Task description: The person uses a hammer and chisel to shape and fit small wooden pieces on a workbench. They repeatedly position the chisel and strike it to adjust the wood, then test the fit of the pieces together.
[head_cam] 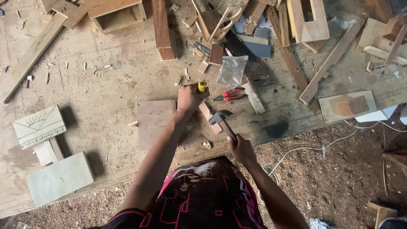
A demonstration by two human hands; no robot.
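- Two bare hands are showing, both the person's own, reaching out over a dusty, worn plywood workbench [106,85].
- One hammer, one yellow-handled tool, one pair of pliers and one clear plastic bag are lying or being held near the hands; scrap boards are scattered around in numbers too great to count surely.
- The left hand [190,96] is clenching around a slim tool with a yellow plastic handle [202,86]; only the yellow end is sticking out above the fist, so the tool's kind cannot be told.
- The right hand [241,148] is wrapping closed around the handle of a dark steel claw hammer [220,117], the head hanging just over a narrow pale wooden strip [210,117].
- That strip is lying on the bench between the two hands, slanting from the left hand down toward the hammer head, next to a flat square brown plywood panel [155,123] under the left forearm.
- Red-handled pliers [229,96] are resting just right of the left hand, apart from it.
- A crumpled clear plastic bag [231,71] is lying above the pliers.
- Three pale painted boards [39,126] are sitting well apart at the left edge of the bench.
- Sawdust is covering the ground [330,178] below the bench, with a white cord [305,149] trailing across it.
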